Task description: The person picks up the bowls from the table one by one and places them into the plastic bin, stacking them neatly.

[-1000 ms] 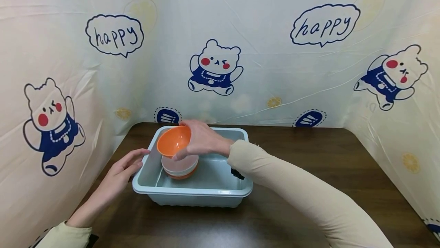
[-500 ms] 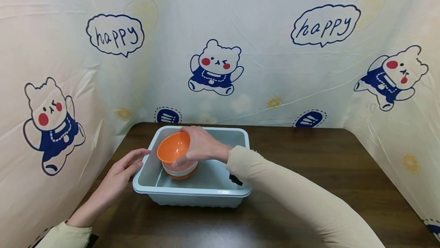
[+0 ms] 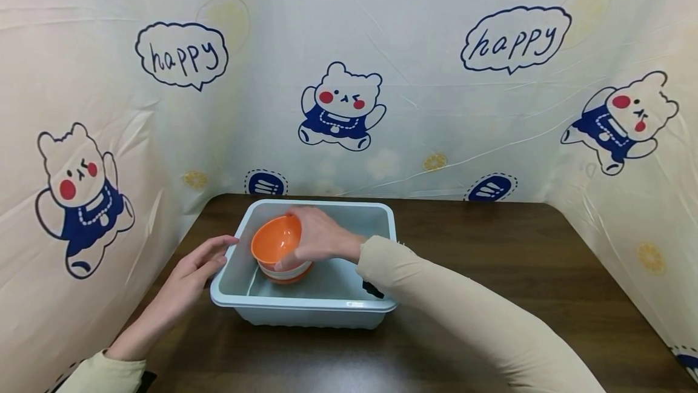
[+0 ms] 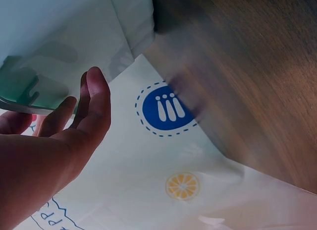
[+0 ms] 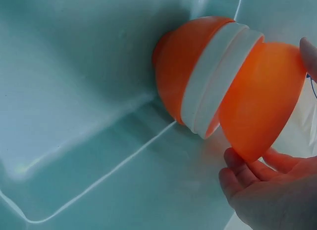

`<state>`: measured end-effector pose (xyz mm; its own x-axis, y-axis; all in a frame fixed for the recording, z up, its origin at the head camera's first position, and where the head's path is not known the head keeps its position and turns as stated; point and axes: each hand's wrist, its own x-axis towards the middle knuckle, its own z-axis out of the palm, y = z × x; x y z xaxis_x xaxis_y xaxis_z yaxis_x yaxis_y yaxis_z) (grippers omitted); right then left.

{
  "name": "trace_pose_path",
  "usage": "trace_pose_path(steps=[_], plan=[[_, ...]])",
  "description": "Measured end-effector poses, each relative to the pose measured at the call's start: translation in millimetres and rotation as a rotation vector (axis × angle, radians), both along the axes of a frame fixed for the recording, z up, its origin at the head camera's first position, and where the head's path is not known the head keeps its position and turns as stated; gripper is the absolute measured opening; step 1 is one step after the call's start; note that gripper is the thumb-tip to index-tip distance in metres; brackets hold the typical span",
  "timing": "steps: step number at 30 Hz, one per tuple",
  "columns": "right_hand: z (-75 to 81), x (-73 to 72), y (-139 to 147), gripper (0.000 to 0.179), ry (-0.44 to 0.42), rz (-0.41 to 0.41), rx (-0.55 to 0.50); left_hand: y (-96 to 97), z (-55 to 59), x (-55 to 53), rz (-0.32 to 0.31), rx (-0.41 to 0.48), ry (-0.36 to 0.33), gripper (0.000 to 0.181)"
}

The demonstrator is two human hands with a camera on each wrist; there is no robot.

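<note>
My right hand holds an orange bowl by its rim, thumb on one side and fingers on the other. The right wrist view shows this orange bowl tilted, its lower part inside the mouth of a bowl stack. Pale bands circle the stack's top above an orange base. The stack sits at the left in a light blue basin. My left hand rests at the basin's left rim, fingertips touching it, fingers loosely bent. The left wrist view shows the left hand beside the basin's outer wall.
The basin stands on a dark brown wooden table. A pale printed curtain with bear drawings surrounds the table's back and sides. The basin's walls rise around the bowls.
My right hand has lowered the orange bowl toward the stack, which the bowl now covers more. The left hand and the basin have stayed put.
</note>
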<state>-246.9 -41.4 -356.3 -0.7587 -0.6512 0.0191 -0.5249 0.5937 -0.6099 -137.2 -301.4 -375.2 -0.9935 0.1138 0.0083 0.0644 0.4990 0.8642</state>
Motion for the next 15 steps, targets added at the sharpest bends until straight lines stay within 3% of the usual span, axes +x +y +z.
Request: trace_pose_path(steps=[15], plan=[[-6.4, 2.5, -2.2, 0.094, 0.03, -0.026, 0.093, -1.7, -2.4, -1.0, -0.008, -0.017, 0.03, 0.042]])
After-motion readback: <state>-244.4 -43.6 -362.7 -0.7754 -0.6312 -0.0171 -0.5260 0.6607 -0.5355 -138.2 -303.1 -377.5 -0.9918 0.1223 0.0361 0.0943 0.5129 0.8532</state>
